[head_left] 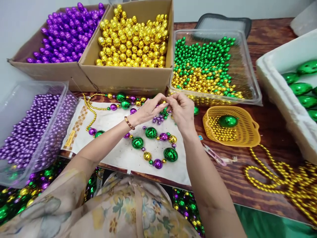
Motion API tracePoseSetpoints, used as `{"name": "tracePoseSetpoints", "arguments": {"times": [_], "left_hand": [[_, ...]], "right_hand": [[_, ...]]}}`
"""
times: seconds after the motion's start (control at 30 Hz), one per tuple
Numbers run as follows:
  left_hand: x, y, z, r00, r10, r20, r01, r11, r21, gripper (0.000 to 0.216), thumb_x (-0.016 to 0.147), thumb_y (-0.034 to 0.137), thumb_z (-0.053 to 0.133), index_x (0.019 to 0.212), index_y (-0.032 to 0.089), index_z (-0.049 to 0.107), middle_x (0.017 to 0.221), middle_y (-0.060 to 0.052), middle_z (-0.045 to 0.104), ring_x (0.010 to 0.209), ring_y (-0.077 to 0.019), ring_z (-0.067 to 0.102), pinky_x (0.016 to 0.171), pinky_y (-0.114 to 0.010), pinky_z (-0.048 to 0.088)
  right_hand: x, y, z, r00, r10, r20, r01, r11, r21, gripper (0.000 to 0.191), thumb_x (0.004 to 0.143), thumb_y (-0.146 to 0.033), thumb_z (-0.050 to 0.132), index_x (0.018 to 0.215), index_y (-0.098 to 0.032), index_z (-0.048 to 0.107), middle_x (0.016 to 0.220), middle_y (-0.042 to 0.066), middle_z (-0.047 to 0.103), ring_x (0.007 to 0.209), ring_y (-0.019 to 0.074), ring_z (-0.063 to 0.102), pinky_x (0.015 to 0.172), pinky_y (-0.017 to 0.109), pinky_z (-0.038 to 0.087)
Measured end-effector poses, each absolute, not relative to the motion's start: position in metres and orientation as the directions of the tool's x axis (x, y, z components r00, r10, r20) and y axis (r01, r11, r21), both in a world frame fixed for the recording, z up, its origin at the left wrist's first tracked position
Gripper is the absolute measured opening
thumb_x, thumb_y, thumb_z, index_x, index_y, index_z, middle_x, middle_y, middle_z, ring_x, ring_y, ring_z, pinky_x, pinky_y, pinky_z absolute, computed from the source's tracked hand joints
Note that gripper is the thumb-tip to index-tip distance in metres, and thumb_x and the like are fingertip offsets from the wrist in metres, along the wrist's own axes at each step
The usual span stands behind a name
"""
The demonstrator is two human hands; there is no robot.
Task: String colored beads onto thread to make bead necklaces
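My left hand (151, 109) and my right hand (182, 109) meet over the top of a white cloth (111, 153), fingertips pinched together. What sits between the fingertips is too small to make out. Below them a bead strand (137, 142) of green, purple and gold balls curves across the cloth. A small cluster of purple beads (158, 119) lies just under my fingers. Behind my left forearm, more strung beads (125, 104) and a thin gold bead chain (92, 109) run along the cloth's upper edge.
Cardboard boxes hold purple balls (66, 36) and gold balls (131, 43). Clear bins hold green and gold beads (203, 62) and small purple beads (29, 125). At right are a yellow basket (247, 132), pink-handled snips (218, 157), gold chains (269, 185) and a foam box (274, 79).
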State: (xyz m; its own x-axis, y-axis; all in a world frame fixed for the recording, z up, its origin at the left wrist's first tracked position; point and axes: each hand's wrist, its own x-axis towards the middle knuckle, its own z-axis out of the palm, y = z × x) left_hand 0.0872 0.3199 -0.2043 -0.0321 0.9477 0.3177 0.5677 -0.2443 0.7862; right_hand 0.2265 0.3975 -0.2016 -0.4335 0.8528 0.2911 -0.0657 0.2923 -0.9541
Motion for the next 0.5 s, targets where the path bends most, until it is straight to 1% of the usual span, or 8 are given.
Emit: {"name": "tracePoseSetpoints", "arguments": {"times": [0.03, 0.1, 0.2, 0.27, 0.33, 0.4, 0.43, 0.5], "left_hand": [[0.086, 0.317, -0.205, -0.032, 0.951, 0.308, 0.562, -0.238, 0.792, 0.029, 0.102, 0.045, 0.044, 0.105, 0.018, 0.054, 0.078, 0.0, 0.062, 0.068, -0.0111, 0.057, 0.069, -0.025, 0.045], [0.085, 0.31, -0.209, -0.054, 0.953, 0.298, 0.529, -0.226, 0.818, 0.028, 0.102, 0.043, 0.044, 0.104, 0.019, 0.057, 0.076, 0.001, 0.06, 0.067, -0.0106, 0.054, 0.068, -0.024, 0.044], [0.085, 0.3, -0.218, -0.127, 0.951, 0.283, 0.442, -0.201, 0.874, 0.025, 0.1, 0.04, 0.047, 0.102, 0.019, 0.059, 0.077, 0.001, 0.06, 0.068, -0.0106, 0.054, 0.066, -0.024, 0.043], [0.087, 0.294, -0.227, -0.17, 0.949, 0.264, 0.387, -0.182, 0.904, 0.023, 0.099, 0.039, 0.049, 0.1, 0.019, 0.06, 0.077, 0.002, 0.06, 0.067, -0.0106, 0.053, 0.065, -0.024, 0.042], [0.087, 0.288, -0.235, -0.198, 0.947, 0.253, 0.346, -0.174, 0.922, 0.022, 0.098, 0.038, 0.05, 0.099, 0.018, 0.061, 0.076, 0.002, 0.059, 0.067, -0.0106, 0.053, 0.064, -0.024, 0.042], [0.087, 0.284, -0.24, -0.216, 0.944, 0.252, 0.321, -0.175, 0.931, 0.022, 0.097, 0.037, 0.051, 0.097, 0.018, 0.061, 0.077, 0.001, 0.06, 0.068, -0.0108, 0.053, 0.064, -0.025, 0.042], [0.087, 0.282, -0.241, -0.221, 0.942, 0.251, 0.315, -0.175, 0.933, 0.021, 0.097, 0.036, 0.05, 0.096, 0.018, 0.062, 0.078, 0.001, 0.06, 0.069, -0.011, 0.054, 0.065, -0.025, 0.042], [0.087, 0.278, -0.242, -0.225, 0.942, 0.248, 0.316, -0.17, 0.933, 0.02, 0.097, 0.034, 0.051, 0.095, 0.018, 0.062, 0.079, 0.0, 0.061, 0.07, -0.0111, 0.055, 0.066, -0.025, 0.043]], "right_hand": [[0.225, 0.399, -0.202, -0.415, 0.859, 0.301, -0.046, 0.311, -0.949, 0.024, 0.087, -0.037, 0.07, 0.072, -0.021, 0.061, 0.053, -0.006, 0.056, 0.046, 0.0082, 0.053, 0.045, 0.02, 0.041], [0.222, 0.404, -0.2, -0.365, 0.887, 0.283, -0.081, 0.273, -0.959, 0.025, 0.09, -0.041, 0.067, 0.075, -0.022, 0.058, 0.056, -0.006, 0.057, 0.045, 0.0079, 0.054, 0.043, 0.019, 0.041], [0.22, 0.41, -0.198, -0.284, 0.937, 0.205, -0.226, 0.143, -0.964, 0.028, 0.088, -0.046, 0.067, 0.079, -0.023, 0.055, 0.065, -0.004, 0.063, 0.041, 0.0081, 0.056, 0.036, 0.018, 0.037], [0.219, 0.408, -0.2, -0.278, 0.949, 0.148, -0.309, 0.058, -0.949, 0.031, 0.086, -0.05, 0.067, 0.08, -0.023, 0.055, 0.071, -0.002, 0.067, 0.043, 0.0093, 0.059, 0.035, 0.018, 0.038], [0.22, 0.399, -0.205, -0.372, 0.924, 0.092, -0.329, -0.039, -0.944, 0.031, 0.083, -0.05, 0.071, 0.083, -0.022, 0.058, 0.075, 0.0, 0.07, 0.048, 0.0104, 0.062, 0.037, 0.019, 0.042], [0.221, 0.386, -0.213, -0.51, 0.859, 0.043, -0.256, -0.104, -0.961, 0.028, 0.077, -0.043, 0.078, 0.084, -0.02, 0.065, 0.077, 0.001, 0.071, 0.054, 0.0108, 0.064, 0.04, 0.018, 0.045], [0.221, 0.38, -0.217, -0.558, 0.829, 0.03, -0.21, -0.106, -0.972, 0.025, 0.074, -0.038, 0.081, 0.083, -0.019, 0.067, 0.075, 0.0, 0.07, 0.055, 0.0104, 0.064, 0.041, 0.018, 0.045], [0.219, 0.369, -0.223, -0.584, 0.811, 0.041, -0.161, -0.067, -0.985, 0.021, 0.072, -0.033, 0.083, 0.078, -0.019, 0.067, 0.07, -0.002, 0.068, 0.053, 0.0091, 0.062, 0.041, 0.016, 0.044]]}}
